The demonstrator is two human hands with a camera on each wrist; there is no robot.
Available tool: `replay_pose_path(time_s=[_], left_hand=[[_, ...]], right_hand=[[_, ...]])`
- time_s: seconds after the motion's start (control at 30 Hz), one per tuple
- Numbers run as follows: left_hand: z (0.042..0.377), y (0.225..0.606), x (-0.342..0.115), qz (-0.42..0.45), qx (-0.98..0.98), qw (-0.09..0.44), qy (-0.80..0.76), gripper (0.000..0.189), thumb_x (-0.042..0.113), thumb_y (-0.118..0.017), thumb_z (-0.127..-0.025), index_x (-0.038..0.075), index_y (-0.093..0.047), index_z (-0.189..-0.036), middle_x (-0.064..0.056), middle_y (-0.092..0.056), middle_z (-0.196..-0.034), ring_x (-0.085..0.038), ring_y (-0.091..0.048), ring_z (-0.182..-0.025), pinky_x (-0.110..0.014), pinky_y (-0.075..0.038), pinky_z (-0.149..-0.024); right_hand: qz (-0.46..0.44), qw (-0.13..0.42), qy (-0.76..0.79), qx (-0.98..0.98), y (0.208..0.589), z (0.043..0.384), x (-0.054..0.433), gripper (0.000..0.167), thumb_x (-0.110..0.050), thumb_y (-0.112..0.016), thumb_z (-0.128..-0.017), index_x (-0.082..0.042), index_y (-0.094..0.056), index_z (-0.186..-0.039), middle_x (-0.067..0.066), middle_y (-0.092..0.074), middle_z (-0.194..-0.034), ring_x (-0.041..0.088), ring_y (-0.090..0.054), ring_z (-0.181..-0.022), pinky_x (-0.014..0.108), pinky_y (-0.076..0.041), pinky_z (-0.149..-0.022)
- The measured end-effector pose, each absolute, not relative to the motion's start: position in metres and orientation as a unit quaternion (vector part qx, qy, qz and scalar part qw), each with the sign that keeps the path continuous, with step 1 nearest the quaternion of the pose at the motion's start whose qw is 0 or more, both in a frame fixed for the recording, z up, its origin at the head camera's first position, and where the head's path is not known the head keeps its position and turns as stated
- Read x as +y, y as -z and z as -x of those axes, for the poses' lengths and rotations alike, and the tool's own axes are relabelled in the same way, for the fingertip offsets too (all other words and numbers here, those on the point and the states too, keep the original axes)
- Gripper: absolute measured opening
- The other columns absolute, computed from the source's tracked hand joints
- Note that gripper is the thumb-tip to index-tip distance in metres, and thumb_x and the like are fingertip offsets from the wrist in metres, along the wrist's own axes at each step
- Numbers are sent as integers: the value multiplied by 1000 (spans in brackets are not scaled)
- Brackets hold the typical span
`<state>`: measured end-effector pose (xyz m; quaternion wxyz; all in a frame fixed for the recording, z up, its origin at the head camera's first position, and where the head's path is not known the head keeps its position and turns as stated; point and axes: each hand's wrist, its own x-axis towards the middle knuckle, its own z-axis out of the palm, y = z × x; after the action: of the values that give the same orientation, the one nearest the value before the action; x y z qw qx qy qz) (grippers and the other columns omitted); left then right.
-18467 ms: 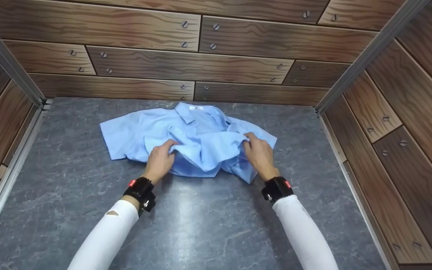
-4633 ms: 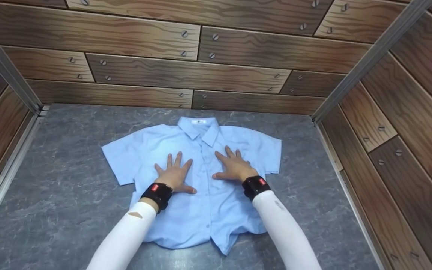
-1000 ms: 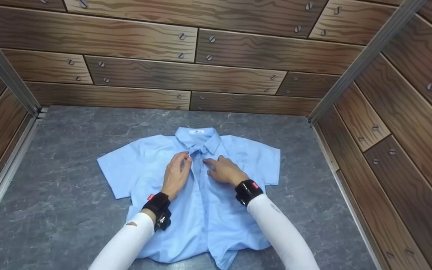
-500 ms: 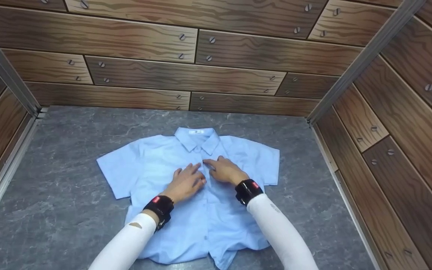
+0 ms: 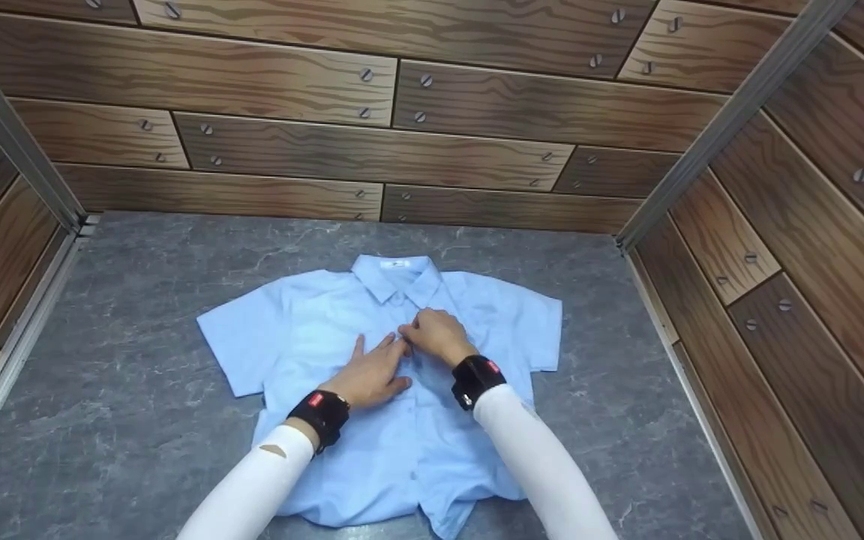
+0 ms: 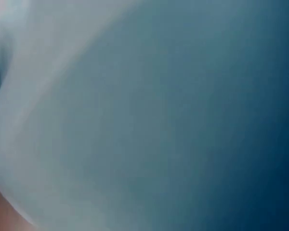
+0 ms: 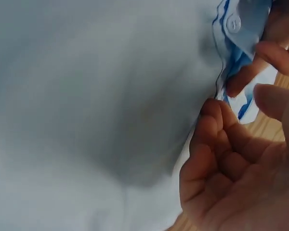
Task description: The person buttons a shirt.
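A light blue short-sleeved shirt [image 5: 334,315] lies front up, collar toward the back wall, its two front edges meeting down the middle. My left hand [image 5: 372,375] rests on the chest with fingers spread, its fingertips at the button placket. Just beside them, my right hand [image 5: 438,334] has curled fingers and pinches the placket below the collar. In the right wrist view, the curled fingers of the right hand [image 7: 231,163] are right at the shirt's edge, with a round button [image 7: 233,23] beyond them. Pale blue cloth [image 6: 144,115] fills the left wrist view, blurred.
The shirt lies on a grey marbled surface [image 5: 139,300]. A wood-patterned back wall [image 5: 289,142] and a right side wall [image 5: 807,360] enclose it, with metal posts at the corners. The shirt's lower hem [image 5: 447,514] is uneven and partly folded.
The shirt was bunched earlier, then spread flat. In the last second the gap in its front closed, my left hand flattened on the chest, and my right hand curled in at the placket.
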<state>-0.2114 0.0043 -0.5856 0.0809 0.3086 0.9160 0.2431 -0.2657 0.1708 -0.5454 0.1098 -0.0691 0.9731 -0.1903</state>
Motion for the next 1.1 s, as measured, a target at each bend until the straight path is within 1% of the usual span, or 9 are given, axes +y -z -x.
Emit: replay_pose_path(time_s=[0.23,0.43,0.53,0.67,0.73,0.8,0.93,1.0,1.1], left_hand=[[214,584,-6,-307,912,59,-267,42,37,-55,-97,14,-46,-131,-8,-51,-140,-28,-35,-142,-64,-16,-113],[224,582,-28,-249,931,-52,-262,29,33,-57,-96,13,-55,-118,-10,-50,-142,-30,-43,-135,-65,-24,-109],[230,579,-44,-194,948,-65,-244,32,36,-57,-96,13,-57,-118,-13,-47,-145,-36,-39,-138,-69,-21,-108],[234,573,-74,-128,969,-28,-210,50,49,-56,-93,15,-55,-131,-18,-35,-153,-45,-23,-143,-75,-12,-106],[235,570,-91,-99,976,1,-195,63,57,-55,-90,19,-49,-140,-20,-26,-156,-48,-14,-144,-78,-5,-104],[234,570,-109,-74,979,33,-188,77,66,-54,-86,22,-40,-147,-23,-16,-159,-51,-5,-145,-79,1,-102],[230,574,-138,-46,975,102,-192,101,78,-52,-78,21,-21,-155,-27,2,-159,-54,10,-143,-80,11,-98],[229,577,-148,-39,973,126,-189,108,82,-51,-75,20,-15,-156,-27,7,-159,-53,14,-142,-80,12,-97],[230,581,-157,-35,972,140,-188,114,84,-51,-72,19,-11,-156,-25,11,-159,-53,17,-141,-81,14,-95]], right_hand=[[56,90,245,964,552,269,169,27,-28,-62,-88,-18,-54,-64,-7,-49,-59,11,-45,-53,26,-35,-50],[48,71,251,964,547,269,179,17,-26,-60,-87,-17,-57,-73,-5,-53,-65,13,-49,-57,28,-37,-53],[67,84,233,967,545,265,187,20,-33,-60,-92,-16,-60,-81,-3,-57,-72,15,-53,-63,29,-40,-57],[90,33,176,980,540,259,209,29,-40,-59,-93,-12,-65,-98,5,-65,-90,24,-61,-80,38,-48,-70],[90,3,132,987,537,256,227,37,-42,-58,-93,-11,-65,-113,13,-65,-107,32,-62,-96,47,-49,-80],[82,-2,95,992,537,254,248,48,-46,-56,-93,-14,-59,-129,18,-58,-128,41,-55,-115,56,-46,-89],[51,62,73,994,547,251,290,71,-61,-49,-91,-26,-34,-151,19,-26,-157,51,-22,-141,70,-27,-104],[40,105,76,991,555,250,305,79,-70,-45,-89,-30,-24,-154,18,-12,-161,53,-9,-143,74,-18,-105],[37,143,85,985,566,252,320,87,-77,-40,-85,-33,-16,-155,16,-2,-163,53,0,-144,77,-12,-104]])
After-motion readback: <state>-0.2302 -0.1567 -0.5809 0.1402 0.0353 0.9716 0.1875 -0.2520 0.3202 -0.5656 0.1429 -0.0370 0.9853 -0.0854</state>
